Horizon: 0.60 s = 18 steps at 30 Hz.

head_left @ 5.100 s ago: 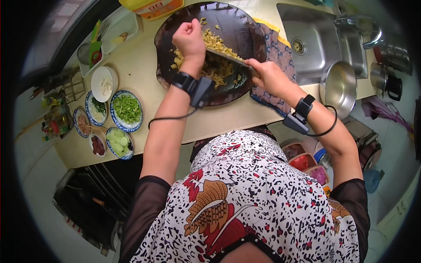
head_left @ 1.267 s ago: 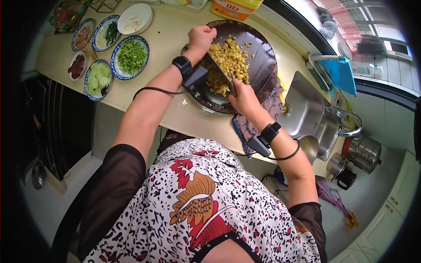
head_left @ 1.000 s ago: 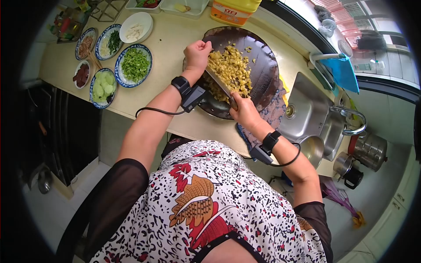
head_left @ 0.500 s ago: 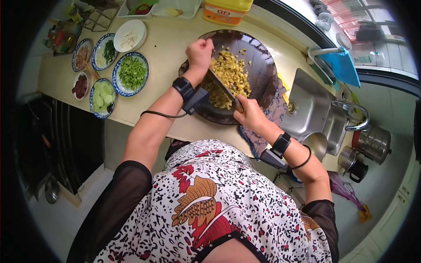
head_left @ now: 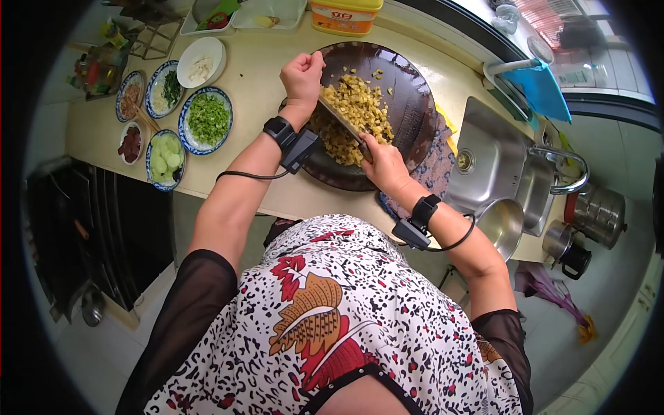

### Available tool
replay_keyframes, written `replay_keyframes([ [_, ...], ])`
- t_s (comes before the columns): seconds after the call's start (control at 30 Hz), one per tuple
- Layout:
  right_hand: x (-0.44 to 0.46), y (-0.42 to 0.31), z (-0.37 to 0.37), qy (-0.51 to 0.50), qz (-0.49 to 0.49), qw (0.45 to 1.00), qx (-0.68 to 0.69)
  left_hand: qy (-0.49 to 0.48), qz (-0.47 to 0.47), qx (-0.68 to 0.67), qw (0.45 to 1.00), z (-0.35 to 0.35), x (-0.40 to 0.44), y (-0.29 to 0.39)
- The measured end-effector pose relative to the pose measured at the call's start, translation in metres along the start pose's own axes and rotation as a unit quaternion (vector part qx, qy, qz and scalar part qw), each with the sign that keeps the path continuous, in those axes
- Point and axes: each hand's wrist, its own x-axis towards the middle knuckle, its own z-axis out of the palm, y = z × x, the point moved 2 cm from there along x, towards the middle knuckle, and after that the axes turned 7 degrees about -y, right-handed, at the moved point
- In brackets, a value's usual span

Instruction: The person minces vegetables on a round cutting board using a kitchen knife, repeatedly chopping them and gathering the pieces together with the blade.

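Note:
My right hand (head_left: 384,164) is closed around the handle of a kitchen knife (head_left: 342,122). The blade runs diagonally up and left across a heap of chopped yellow-brown pieces (head_left: 356,104), which look like a cut vegetable. Under the heap lies a round, dark chopping board (head_left: 413,117). Curled into a fist, my left hand (head_left: 302,77) is over the board's left edge, close to the blade's far end. Whether anything is inside that fist is hidden. Each wrist wears a black strap with a small device and cable.
Left of the board stand a plate of chopped greens (head_left: 207,119), a white bowl (head_left: 216,77), a plate of pale green slices (head_left: 164,158) and several other dishes. A yellow tub (head_left: 344,15) is behind. To the right are a patterned cloth (head_left: 437,155), a sink (head_left: 477,187) and a metal bowl (head_left: 499,228).
The view has shifted slightly. Both hands and the knife have moved a little left and away from my body over the board. The right hand keeps its hold on the knife.

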Motion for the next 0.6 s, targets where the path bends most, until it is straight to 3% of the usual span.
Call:
replay_keyframes([
  [0.2,0.009,-0.03,-0.032,0.011,-0.025,0.997,-0.078,-0.086,-0.109,-0.004,0.99,-0.003,0.023,-0.012],
  [0.3,0.005,-0.03,-0.021,0.012,0.034,0.998,-0.047,-0.04,-0.052,0.033,0.997,0.008,0.025,-0.029],
  [0.43,-0.007,-0.006,-0.001,0.007,0.027,0.999,0.041,-0.042,0.025,0.042,0.998,0.017,0.003,-0.009],
  [0.6,0.0,-0.037,-0.016,-0.009,-0.007,1.0,0.002,-0.059,-0.023,-0.017,0.998,-0.013,0.014,0.003],
])
